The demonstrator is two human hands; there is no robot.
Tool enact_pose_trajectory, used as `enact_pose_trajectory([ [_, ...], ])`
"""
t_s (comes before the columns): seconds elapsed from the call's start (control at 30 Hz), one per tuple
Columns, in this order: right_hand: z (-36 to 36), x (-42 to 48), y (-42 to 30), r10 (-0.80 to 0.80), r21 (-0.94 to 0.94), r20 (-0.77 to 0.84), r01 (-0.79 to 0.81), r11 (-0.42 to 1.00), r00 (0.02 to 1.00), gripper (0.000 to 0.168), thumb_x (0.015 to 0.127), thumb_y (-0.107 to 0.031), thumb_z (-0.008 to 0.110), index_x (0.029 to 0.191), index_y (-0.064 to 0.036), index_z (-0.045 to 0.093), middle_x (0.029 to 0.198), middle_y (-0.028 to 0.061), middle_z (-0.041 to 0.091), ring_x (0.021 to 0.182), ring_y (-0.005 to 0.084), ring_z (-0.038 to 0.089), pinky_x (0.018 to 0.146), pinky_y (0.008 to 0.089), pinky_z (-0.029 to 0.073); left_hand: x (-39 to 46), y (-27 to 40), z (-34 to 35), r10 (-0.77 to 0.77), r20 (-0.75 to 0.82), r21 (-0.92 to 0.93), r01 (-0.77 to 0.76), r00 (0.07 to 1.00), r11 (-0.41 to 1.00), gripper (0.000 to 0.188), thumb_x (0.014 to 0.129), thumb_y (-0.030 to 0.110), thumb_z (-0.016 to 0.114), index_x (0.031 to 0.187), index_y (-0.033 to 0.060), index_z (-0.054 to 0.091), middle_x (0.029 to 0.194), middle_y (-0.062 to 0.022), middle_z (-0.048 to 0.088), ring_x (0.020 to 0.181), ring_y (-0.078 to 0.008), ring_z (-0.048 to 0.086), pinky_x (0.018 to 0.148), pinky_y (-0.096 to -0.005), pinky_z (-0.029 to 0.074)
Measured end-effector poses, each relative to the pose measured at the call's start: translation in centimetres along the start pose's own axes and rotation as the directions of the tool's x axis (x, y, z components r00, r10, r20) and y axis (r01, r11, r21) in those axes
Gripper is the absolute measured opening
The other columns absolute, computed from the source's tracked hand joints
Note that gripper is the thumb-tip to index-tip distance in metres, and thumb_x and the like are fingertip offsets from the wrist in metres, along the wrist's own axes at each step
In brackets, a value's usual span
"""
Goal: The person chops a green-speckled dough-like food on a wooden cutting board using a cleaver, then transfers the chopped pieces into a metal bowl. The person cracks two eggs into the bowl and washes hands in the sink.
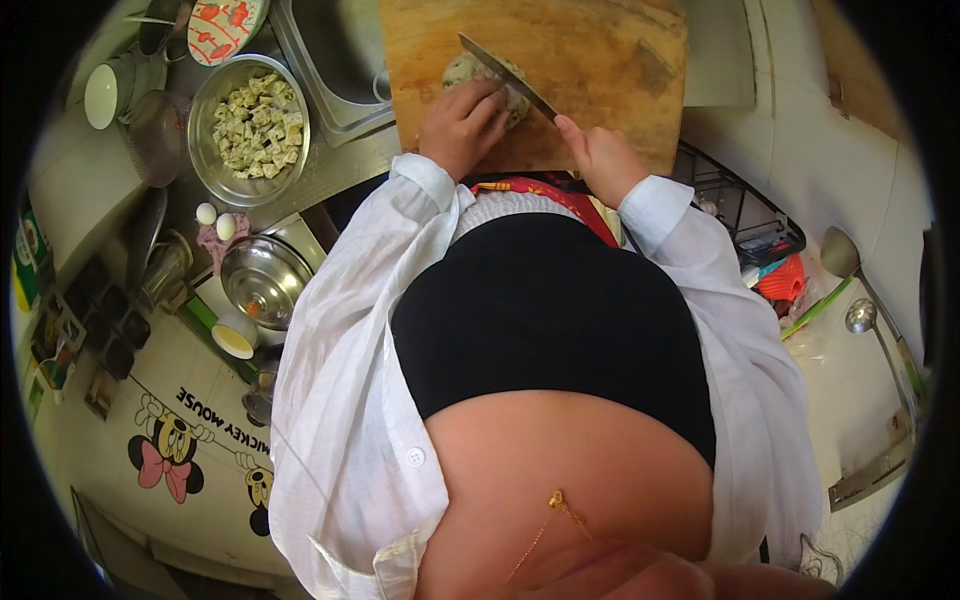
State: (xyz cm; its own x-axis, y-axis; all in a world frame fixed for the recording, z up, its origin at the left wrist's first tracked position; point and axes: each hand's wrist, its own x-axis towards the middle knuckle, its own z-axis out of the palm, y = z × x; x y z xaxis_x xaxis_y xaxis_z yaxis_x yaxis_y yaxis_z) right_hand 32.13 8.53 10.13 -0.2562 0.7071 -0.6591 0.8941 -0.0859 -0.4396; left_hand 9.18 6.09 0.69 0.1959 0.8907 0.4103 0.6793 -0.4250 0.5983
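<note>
A wooden cutting board (600,60) lies before me with a round, pale, dark-speckled piece of food (465,69) near its left side. My left hand (466,124) holds the food, fingers curled over its near part. In my right hand (609,156) is the handle of a kitchen knife (510,79). Its long blade runs slantwise over the food, just beyond my left fingers; whether the edge has entered it is hidden. To the left stands a metal bowl (198,142) with many cut chunks of similar pale, speckled food (259,135).
A steel sink (345,52) adjoins the board's left side. White bowls (101,94), a patterned plate (225,26), two eggs (216,221) and a metal lid (266,281) stand at left. At right are a black wire rack (739,199) and hanging ladles (861,315).
</note>
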Motion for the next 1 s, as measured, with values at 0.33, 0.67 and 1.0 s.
enact_pose_trajectory([
  [0.33, -0.6, 3.7, -2.4, 0.085, -0.066, 0.067, -0.081, 0.995, 0.994, 0.092, 0.105, -0.068, 0.029, 0.075, 0.008, 0.071, 0.076, 0.0345, 0.065, 0.080, 0.0519, 0.066, 0.079, 0.0554, 0.052, -0.4, -0.1, 0.5, -0.061, -0.008, -0.070, 0.061, 0.998, 0.996, 0.030, 0.077, 0.011, 0.080, 0.106, 0.0094, 0.073, 0.113, -0.0055, 0.071, 0.110, -0.0278, 0.069, 0.091, -0.0407, 0.057],
  [0.67, 3.5, 5.3, -0.8, -0.028, -0.022, -0.084, 0.027, 0.999, 0.996, 0.078, 0.106, -0.061, 0.034, 0.083, 0.003, 0.074, 0.085, 0.0304, 0.069, 0.086, 0.0514, 0.066, 0.081, 0.0562, 0.052, -1.0, -1.0, 1.1, 0.004, 0.010, -0.070, -0.003, 1.000, 0.998, 0.034, 0.076, 0.007, 0.082, 0.109, 0.0071, 0.072, 0.117, -0.0092, 0.069, 0.112, -0.0304, 0.068, 0.092, -0.0411, 0.056],
  [1.0, 3.8, 0.3, 3.7, -0.092, 0.047, -0.065, 0.095, 0.994, 0.994, 0.071, 0.108, -0.056, 0.033, 0.096, 0.001, 0.074, 0.094, 0.0295, 0.070, 0.092, 0.0504, 0.065, 0.085, 0.0548, 0.051, -1.4, 0.5, 1.2, -0.002, -0.025, 0.082, 0.004, 1.000, 0.997, 0.030, 0.078, 0.014, 0.079, 0.108, 0.0128, 0.073, 0.116, -0.0025, 0.070, 0.108, -0.0242, 0.069, 0.092, -0.0375, 0.056],
])
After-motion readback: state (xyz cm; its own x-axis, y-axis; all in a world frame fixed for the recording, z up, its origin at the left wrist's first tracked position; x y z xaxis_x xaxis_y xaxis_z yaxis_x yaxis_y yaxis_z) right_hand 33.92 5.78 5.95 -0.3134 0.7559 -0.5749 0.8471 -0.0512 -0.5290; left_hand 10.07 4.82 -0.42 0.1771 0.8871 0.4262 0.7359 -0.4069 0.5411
